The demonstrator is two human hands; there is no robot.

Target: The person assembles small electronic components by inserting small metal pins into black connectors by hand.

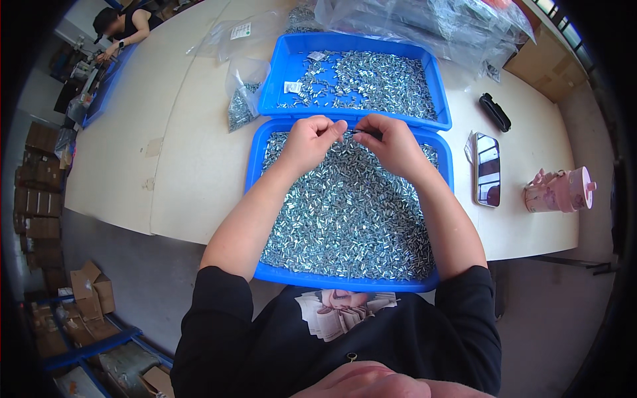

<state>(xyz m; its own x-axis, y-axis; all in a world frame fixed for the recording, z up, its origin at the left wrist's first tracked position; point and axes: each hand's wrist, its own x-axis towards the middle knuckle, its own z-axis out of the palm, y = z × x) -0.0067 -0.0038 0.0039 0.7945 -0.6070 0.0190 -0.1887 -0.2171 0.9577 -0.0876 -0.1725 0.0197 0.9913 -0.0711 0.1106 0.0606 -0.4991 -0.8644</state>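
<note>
A blue plastic tray (251,174) in front of me is filled with small silvery metal cylinders (352,212). Over its far edge, my left hand (313,142) is closed, thumb against curled fingers. My right hand (391,147) faces it a short gap away, thumb and fingers pinched together. A tiny dark bit shows at the right fingertips; what either hand holds is too small to make out. Just beyond stands a second blue tray (268,79), with a looser spread of similar metal cylinders (388,83) and small white packets (292,87) in it.
Left of the far tray stands a clear bag (244,103) of metal pieces. Plastic sheeting (424,26) lies behind. On the right are a black case (495,113), a phone (488,170) and a pink cup (559,191). Another person (126,28) works at the far left.
</note>
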